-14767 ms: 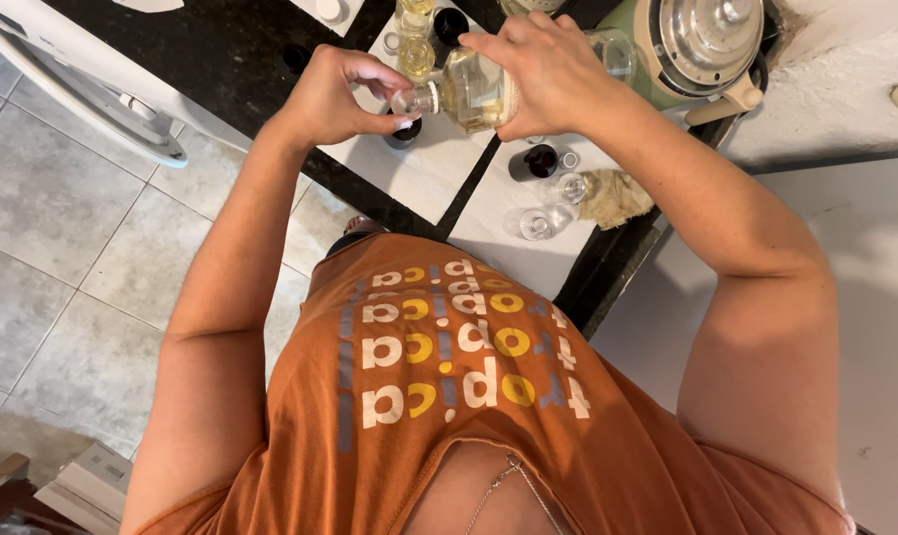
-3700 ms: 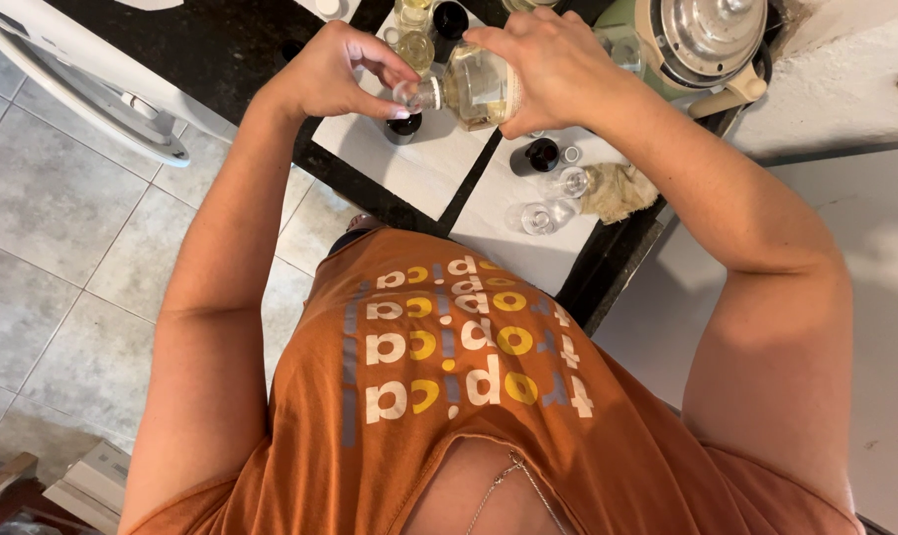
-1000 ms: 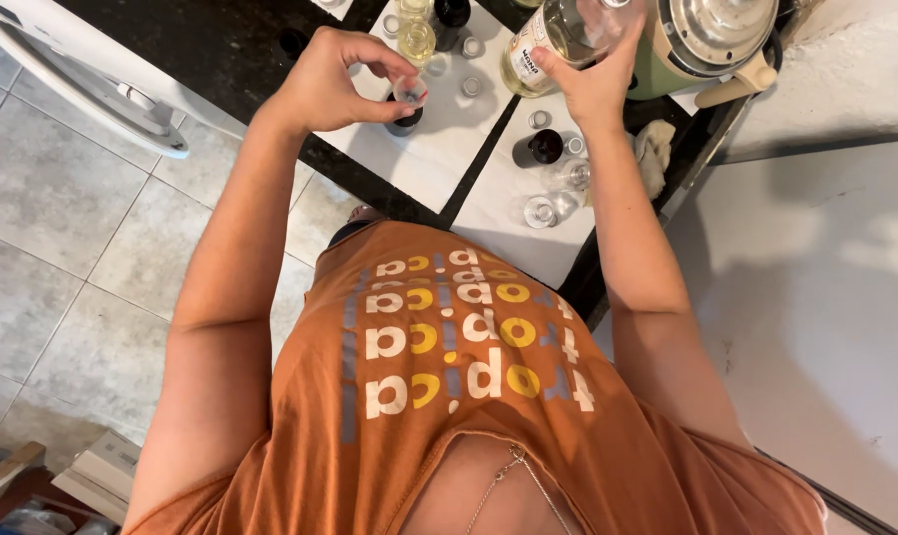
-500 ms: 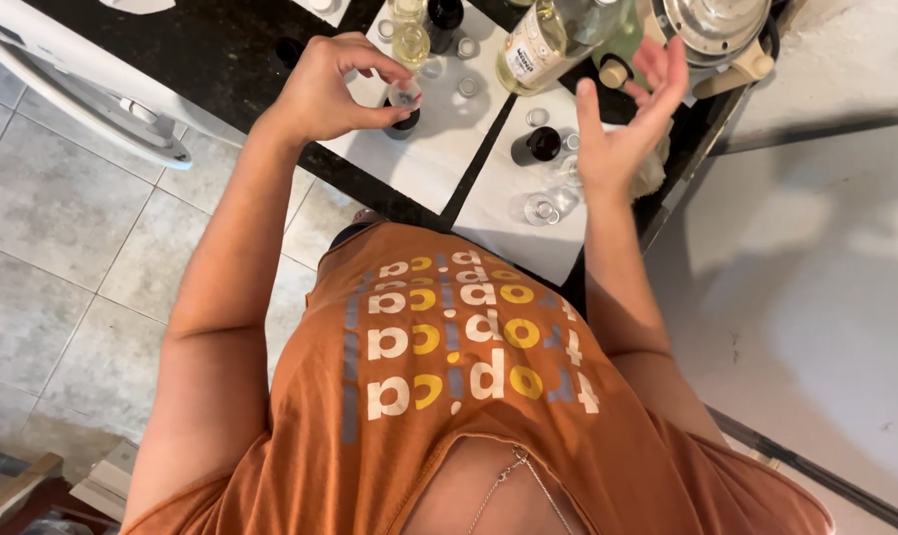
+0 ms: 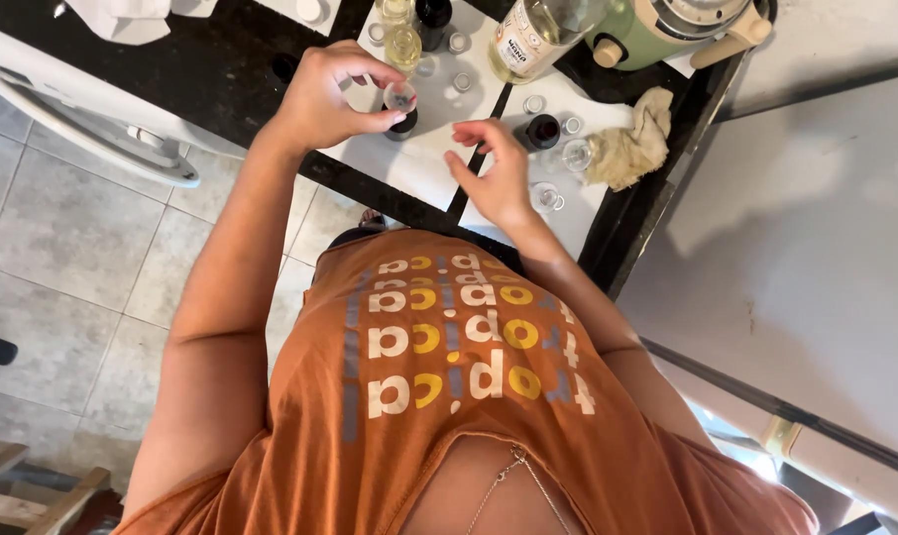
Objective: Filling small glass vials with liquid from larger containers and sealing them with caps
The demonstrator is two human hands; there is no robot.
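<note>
Black counter (image 5: 211, 69) runs across top of frame, w/ white paper sheets (image 5: 419, 163) laid on it; grey floor tiles at left. Left hand (image 5: 330, 94), upper centre, pinches a small dark vial (image 5: 401, 111) upright on the paper, thumb and fingers curled round its clear rim. Right hand (image 5: 499, 173) hovers just right of it, loosely open, fingers spread, holding nothing. A black cap (image 5: 542, 131) sits just up-right of the right fingertips, so right hand is nearer to it; small clear glass bits (image 5: 571, 154) beside. Tall oil bottle (image 5: 533, 35) lies tilted at top, pale yellow, smooth. Crumpled beige cloth (image 5: 627, 149) at right, near a green appliance (image 5: 667, 30).
</note>
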